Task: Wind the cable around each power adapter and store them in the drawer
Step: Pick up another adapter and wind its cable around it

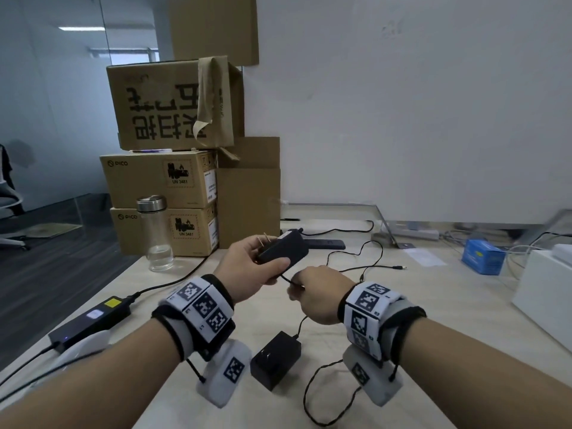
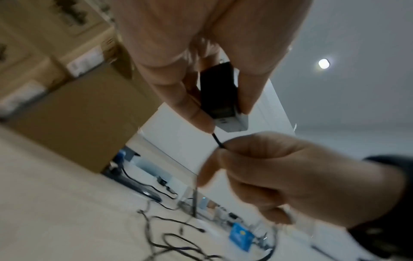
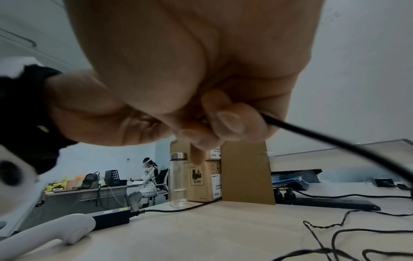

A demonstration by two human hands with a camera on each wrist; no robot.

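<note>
My left hand grips a black power adapter above the table, its plug prongs pointing up and left. In the left wrist view the adapter sits between thumb and fingers. Its thin black cable leaves the near end and my right hand pinches it close to the adapter; the same cable runs out of the curled fingers in the right wrist view. The cable's far plug lies on the table. A second black adapter lies below my wrists with its cable looped loosely.
Stacked cardboard boxes and a glass bottle stand at the back left. A black power brick and a white device lie at left. A black power strip, a blue box and a white box sit behind and right. No drawer is in view.
</note>
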